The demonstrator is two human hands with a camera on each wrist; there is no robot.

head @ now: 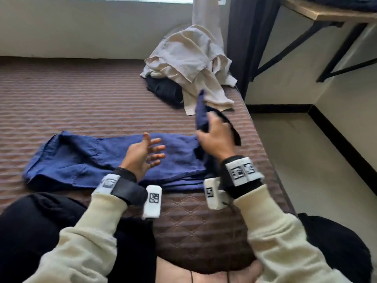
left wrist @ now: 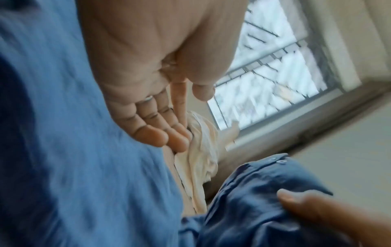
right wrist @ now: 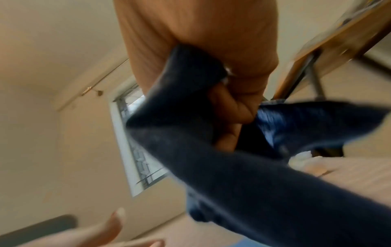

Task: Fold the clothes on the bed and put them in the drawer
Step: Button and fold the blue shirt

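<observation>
Head view: my right hand lifts one end of the blue shirt, fingers clamped on it; my left hand hovers above it, fingers apart, on the bed near the cream clothes.

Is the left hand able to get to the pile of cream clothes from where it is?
Probably not without leaning forward. The left hand hovers open over the blue shirt, and the cream clothes lie farther up the bed, with only bare mattress between.
</observation>
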